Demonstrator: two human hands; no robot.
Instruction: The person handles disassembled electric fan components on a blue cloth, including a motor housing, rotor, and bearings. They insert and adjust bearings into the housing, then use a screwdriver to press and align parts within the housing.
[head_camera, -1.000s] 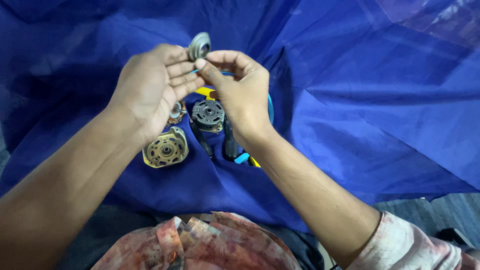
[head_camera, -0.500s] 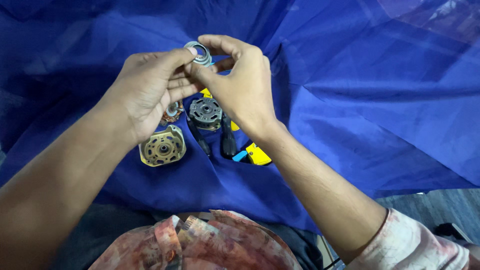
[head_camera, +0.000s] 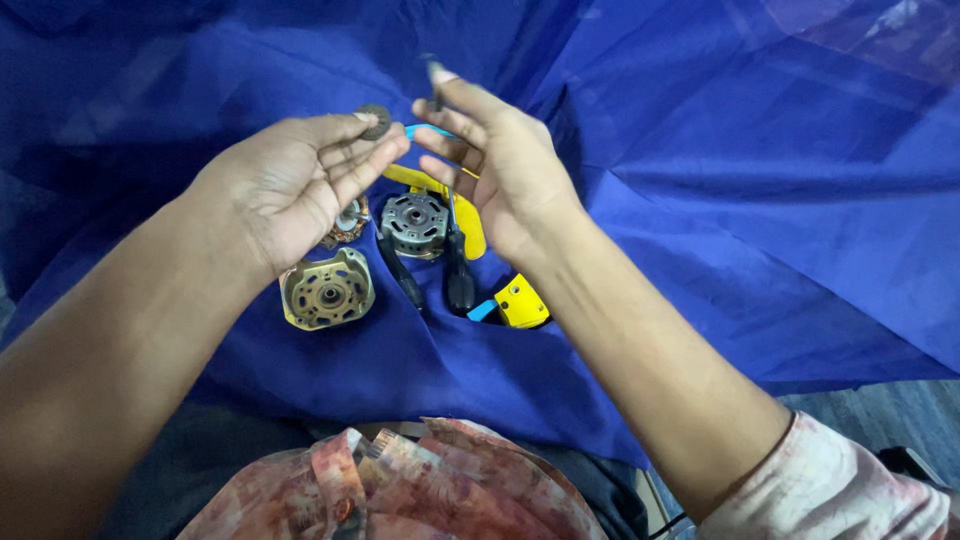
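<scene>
Pinching a small round part (head_camera: 376, 121), left hand (head_camera: 300, 185) faces half-open right hand (head_camera: 500, 165)

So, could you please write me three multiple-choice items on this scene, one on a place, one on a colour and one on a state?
1. Where does the round gold-coloured metal motor cover lie?
A. On the blue cloth, below the left hand
B. In the right hand
C. On the floor

2. What colour are the handles of the tool lying under the right hand?
A. Red
B. Yellow
C. White

3. How is the small round grey metal disc held?
A. Lying loose on the cloth
B. Clamped in the tool
C. Pinched at the left hand's fingertips

Answers: 1 A, the cover rests on the cloth just under the left wrist. 2 B, its handle ends show yellow. 3 C, the left thumb and finger grip the disc above the cloth.
</scene>
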